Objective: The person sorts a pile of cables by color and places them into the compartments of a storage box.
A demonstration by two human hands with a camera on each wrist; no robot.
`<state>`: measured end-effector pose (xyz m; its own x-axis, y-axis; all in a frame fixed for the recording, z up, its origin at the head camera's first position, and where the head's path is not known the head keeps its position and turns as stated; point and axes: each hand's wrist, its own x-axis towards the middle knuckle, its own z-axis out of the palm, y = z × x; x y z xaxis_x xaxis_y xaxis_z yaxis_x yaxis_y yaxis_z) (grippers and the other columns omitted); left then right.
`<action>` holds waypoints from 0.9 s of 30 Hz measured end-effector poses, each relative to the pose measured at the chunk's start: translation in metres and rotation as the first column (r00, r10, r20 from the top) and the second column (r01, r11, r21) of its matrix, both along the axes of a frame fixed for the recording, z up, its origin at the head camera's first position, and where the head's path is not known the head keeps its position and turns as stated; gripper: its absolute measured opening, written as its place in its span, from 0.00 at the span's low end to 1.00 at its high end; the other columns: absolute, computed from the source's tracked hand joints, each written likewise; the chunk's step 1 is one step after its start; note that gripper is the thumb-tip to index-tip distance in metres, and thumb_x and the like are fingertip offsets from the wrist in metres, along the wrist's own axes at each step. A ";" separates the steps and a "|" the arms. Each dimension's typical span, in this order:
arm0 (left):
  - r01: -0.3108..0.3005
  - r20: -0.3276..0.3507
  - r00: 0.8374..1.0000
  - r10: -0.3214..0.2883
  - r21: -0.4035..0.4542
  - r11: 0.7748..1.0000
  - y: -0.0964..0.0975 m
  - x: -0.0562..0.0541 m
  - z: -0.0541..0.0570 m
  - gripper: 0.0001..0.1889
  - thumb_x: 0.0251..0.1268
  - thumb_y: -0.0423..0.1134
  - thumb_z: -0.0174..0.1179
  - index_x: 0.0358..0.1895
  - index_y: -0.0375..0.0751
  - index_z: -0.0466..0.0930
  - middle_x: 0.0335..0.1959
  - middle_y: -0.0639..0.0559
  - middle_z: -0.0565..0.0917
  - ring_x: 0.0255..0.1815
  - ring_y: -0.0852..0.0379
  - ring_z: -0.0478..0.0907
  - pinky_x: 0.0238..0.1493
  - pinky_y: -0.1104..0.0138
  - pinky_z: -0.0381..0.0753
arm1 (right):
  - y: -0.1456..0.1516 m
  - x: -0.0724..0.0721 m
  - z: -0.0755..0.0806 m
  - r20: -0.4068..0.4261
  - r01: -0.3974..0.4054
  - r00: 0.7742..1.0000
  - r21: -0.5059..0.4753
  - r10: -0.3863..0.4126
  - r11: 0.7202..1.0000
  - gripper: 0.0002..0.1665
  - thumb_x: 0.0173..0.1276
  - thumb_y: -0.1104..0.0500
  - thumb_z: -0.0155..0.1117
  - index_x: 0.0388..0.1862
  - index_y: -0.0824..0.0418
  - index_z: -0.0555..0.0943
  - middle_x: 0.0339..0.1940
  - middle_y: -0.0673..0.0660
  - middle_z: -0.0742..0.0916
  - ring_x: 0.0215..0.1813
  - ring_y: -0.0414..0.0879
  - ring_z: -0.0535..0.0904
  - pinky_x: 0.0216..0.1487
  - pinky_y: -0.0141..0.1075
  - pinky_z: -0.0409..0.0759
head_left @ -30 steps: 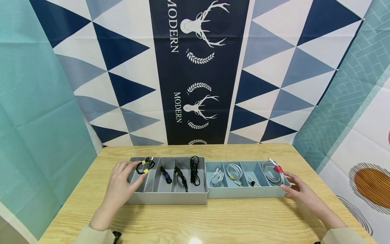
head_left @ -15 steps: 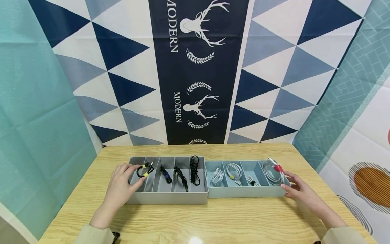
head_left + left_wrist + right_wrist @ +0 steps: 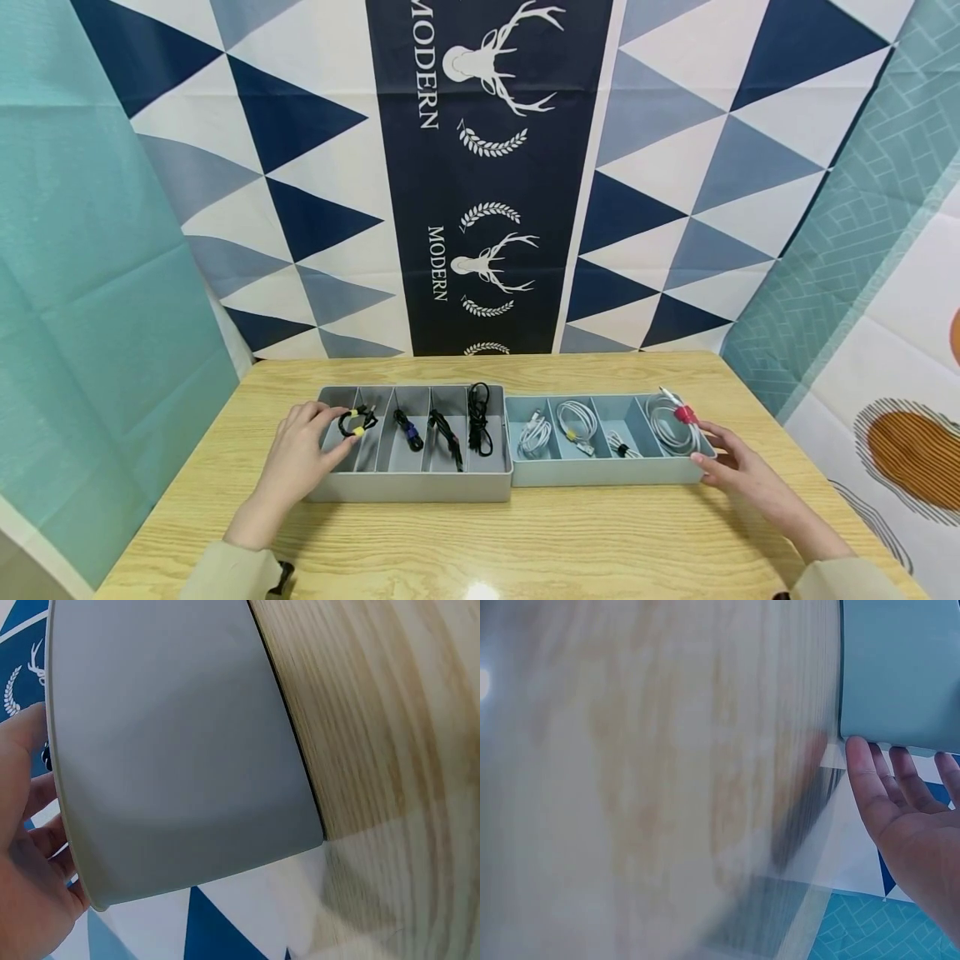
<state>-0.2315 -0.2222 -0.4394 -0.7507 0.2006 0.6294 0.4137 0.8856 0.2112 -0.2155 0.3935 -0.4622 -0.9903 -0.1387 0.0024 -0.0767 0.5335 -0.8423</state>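
Observation:
My left hand (image 3: 300, 446) pinches a small coiled black cable (image 3: 344, 425) with yellow ties between thumb and fingers. The coil is held over the left compartments of a grey divided box (image 3: 420, 488). In the left wrist view the box's front wall (image 3: 180, 750) fills the middle and hides most of the cable; part of the left hand (image 3: 30, 840) shows at the left. At the far end of a light blue divided box (image 3: 600, 475), my right hand (image 3: 738, 471) touches the right corner. The right wrist view shows extended fingertips (image 3: 859, 754) against that box's end.
Dark bundled cables (image 3: 408, 431) lie in the grey box's other compartments. White cables (image 3: 576, 421) fill most of the blue box's compartments, one coil with a red tie (image 3: 685, 415) at the right. Both boxes stand side by side on a wooden table (image 3: 525, 542) before a patterned backdrop.
My left hand has lowered the coiled black cable slightly toward the grey box. The right hand stays in place at the blue box's end.

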 end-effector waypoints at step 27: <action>0.176 0.207 0.969 -0.135 -0.195 0.965 -0.011 -0.038 0.008 0.18 0.47 0.49 0.72 0.42 0.48 0.85 0.36 0.55 0.74 0.41 0.53 0.68 0.40 0.55 0.66 | -0.002 0.000 0.003 0.015 0.005 1.000 0.000 -0.005 1.000 0.40 0.74 0.53 0.51 0.73 0.69 0.45 0.65 0.78 0.62 0.45 0.29 0.73 0.43 0.34 0.81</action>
